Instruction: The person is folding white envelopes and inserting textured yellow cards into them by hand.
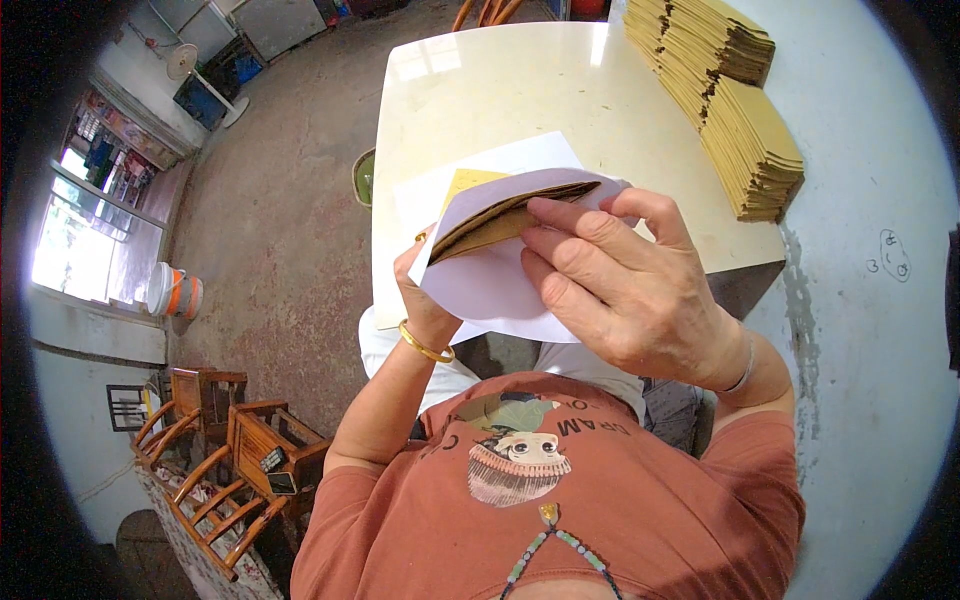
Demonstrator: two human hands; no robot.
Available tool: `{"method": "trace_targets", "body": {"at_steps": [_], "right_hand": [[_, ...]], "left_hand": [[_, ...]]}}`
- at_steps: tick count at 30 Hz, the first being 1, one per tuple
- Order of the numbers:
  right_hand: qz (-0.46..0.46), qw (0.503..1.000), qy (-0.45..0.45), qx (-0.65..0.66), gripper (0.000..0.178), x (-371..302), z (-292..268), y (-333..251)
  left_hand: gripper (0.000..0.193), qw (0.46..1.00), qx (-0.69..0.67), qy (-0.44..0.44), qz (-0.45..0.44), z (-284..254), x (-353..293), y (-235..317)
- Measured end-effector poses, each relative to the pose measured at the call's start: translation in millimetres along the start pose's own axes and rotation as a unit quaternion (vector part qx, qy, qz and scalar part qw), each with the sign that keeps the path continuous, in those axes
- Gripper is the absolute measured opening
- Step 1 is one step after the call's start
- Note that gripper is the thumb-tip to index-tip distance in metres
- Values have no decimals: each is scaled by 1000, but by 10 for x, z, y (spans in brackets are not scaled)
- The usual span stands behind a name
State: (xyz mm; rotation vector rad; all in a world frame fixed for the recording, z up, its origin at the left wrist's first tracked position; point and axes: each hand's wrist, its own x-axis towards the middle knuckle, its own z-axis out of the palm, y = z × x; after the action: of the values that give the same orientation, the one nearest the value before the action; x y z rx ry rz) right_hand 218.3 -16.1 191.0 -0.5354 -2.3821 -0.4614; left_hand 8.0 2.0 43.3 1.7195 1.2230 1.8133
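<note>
Over the near edge of the cream table (pixel 480 100), I hold a white paper sleeve (pixel 480 292) with its opening bowed wide toward me. Folded brownish-yellow paper (pixel 490 226) sits inside it. My left hand (pixel 425 308) is closed round the sleeve's left side, most of its fingers hidden behind the paper. My right hand (pixel 640 290) grips the right side, its fingers lying at the opening against the brownish paper. Behind the sleeve, a yellow piece (pixel 468 181) and a flat white sheet (pixel 540 150) show in part.
Tall stacks of yellow paper (pixel 750 150) stand along the table's right edge, by the pale wall (pixel 860 330). A green bin (pixel 364 180) stands at the table's left side. Wooden chairs (pixel 240 450), a white-and-orange bucket (pixel 175 292) and a fan (pixel 185 62) are farther left.
</note>
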Motion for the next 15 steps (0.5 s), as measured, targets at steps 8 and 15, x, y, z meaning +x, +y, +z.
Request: {"method": "trace_targets", "body": {"at_steps": [8, 15], "right_hand": [[1, 999, -42, 29, 16, 28, -31, 44], [-27, 971, -206, 122, 24, 103, -232, 227]], "left_hand": [[21, 999, 19, -14, 22, 68, 69, 204], [24, 990, 85, -42, 102, 21, 130, 252]]}}
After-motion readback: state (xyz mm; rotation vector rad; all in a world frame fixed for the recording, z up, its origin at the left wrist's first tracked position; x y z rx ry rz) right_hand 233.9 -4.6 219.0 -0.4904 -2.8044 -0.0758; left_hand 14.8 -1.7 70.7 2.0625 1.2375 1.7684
